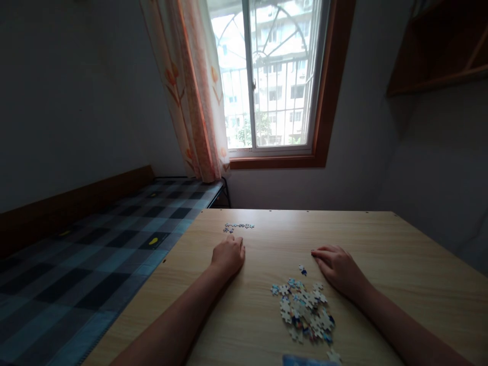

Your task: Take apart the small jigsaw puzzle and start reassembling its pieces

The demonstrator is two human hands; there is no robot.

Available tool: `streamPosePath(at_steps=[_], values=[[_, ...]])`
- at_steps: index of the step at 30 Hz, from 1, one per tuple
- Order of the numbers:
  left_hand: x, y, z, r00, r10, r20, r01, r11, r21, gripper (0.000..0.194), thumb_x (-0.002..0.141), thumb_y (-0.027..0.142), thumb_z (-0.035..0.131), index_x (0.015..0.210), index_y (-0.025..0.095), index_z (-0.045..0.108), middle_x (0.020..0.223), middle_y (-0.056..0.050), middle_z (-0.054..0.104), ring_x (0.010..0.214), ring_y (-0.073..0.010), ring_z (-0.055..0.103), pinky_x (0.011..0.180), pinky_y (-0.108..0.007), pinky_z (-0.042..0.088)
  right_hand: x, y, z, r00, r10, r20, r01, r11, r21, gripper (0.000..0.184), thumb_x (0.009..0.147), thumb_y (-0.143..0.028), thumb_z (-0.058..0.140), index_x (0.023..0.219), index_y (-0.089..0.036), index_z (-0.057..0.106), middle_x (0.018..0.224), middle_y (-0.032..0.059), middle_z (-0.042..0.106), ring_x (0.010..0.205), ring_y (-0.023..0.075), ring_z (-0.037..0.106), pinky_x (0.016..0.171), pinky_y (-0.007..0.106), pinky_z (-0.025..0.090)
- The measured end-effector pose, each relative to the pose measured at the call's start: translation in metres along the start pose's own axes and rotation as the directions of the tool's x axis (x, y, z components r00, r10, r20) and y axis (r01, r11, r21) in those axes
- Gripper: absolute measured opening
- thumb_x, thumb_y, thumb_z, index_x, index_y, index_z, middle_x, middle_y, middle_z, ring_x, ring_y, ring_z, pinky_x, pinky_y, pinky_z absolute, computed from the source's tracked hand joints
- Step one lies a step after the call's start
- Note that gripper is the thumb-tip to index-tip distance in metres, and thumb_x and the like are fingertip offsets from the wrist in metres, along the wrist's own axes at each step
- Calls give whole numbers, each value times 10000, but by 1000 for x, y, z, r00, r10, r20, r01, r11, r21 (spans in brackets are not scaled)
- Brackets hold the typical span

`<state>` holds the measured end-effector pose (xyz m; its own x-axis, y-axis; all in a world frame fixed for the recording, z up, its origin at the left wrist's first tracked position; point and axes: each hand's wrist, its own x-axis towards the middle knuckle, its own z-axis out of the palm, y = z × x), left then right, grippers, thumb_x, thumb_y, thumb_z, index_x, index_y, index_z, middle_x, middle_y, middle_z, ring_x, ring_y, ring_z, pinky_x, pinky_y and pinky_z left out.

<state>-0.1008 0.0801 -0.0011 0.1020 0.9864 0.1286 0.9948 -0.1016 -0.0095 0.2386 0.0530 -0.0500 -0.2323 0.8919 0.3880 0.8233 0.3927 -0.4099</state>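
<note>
My left hand (229, 255) rests palm down on the table, its bent fingers slightly apart, just short of a small joined strip of jigsaw puzzle pieces (240, 225). I see nothing held in it. My right hand (337, 265) lies to the right with fingers and thumb close together, pointing left. A tiny dark spot shows at its fingertips, too small to name. Between my forearms is a loose heap of puzzle pieces (305, 310), many with their pale backs up. One or two blue-and-white pieces (303, 270) lie apart, beyond the heap and near my right thumb.
The light wooden table (381, 244) reaches toward a window (274, 76) with a flowered curtain (194, 91). At the left edge stands a bed with a checked cover (125, 244). A blue flat object (305, 360) is cut off at the bottom. A wall shelf (438, 56) hangs upper right.
</note>
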Motion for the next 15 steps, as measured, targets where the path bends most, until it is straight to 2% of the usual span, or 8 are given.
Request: streamPosePath(at_steps=[8, 15], values=[[16, -9, 10, 998, -58, -32, 58, 998, 3, 438, 961, 392, 381, 1303, 205, 581, 1164, -150, 661, 1033, -272, 635, 824, -364, 485, 1, 0, 0, 1000, -4, 10, 5, 1000, -17, 324, 897, -286, 486, 1052, -241, 766, 1084, 93, 719, 1017, 271, 619, 927, 423, 457], [18, -11, 14, 995, -87, -58, 86, 996, -18, 455, 951, 395, 400, 1347, 219, 538, 1239, -133, 640, 1052, -247, 630, 864, -347, 482, 0, -2, 0, 1000, -4, 0, 4, 1000, -18, 327, 888, -280, 488, 1056, -252, 766, 1100, 97, 713, 1028, 280, 616, 929, 434, 453]])
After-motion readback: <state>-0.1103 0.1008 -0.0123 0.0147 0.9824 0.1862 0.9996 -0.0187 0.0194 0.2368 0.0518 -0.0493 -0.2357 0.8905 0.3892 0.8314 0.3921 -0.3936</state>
